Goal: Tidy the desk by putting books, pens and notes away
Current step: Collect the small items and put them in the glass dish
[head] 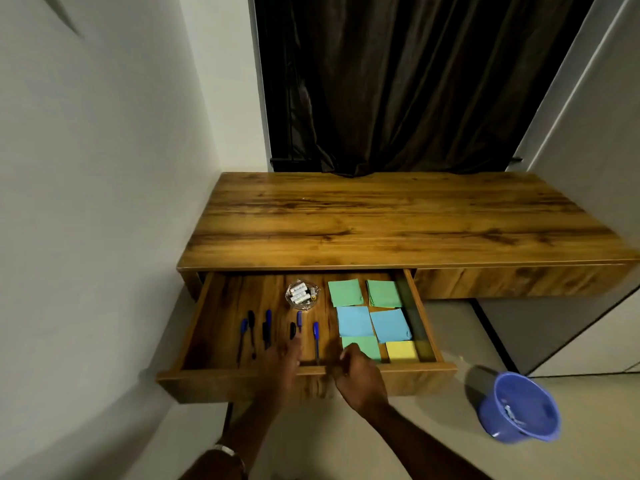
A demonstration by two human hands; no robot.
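Note:
The wooden desk's left drawer (242, 379) is pulled out. Inside on the left lie several blue and black pens (266, 327). On the right lie green notes (345, 292), blue notes (355, 321) and a yellow note pad (401, 350). My left hand (282, 370) lies over the drawer's front edge, its fingers blurred and reaching in near the pens. My right hand (360, 379) is at the front edge too, fingers curled over the rim beside a green note (367, 346). The desk top (398, 220) has nothing on it.
A clear dish of batteries (300, 294) sits at the drawer's back middle. A blue plastic bucket (517, 407) stands on the floor at the right. White walls close in on the left and right, and a dark curtain (398, 81) hangs behind the desk.

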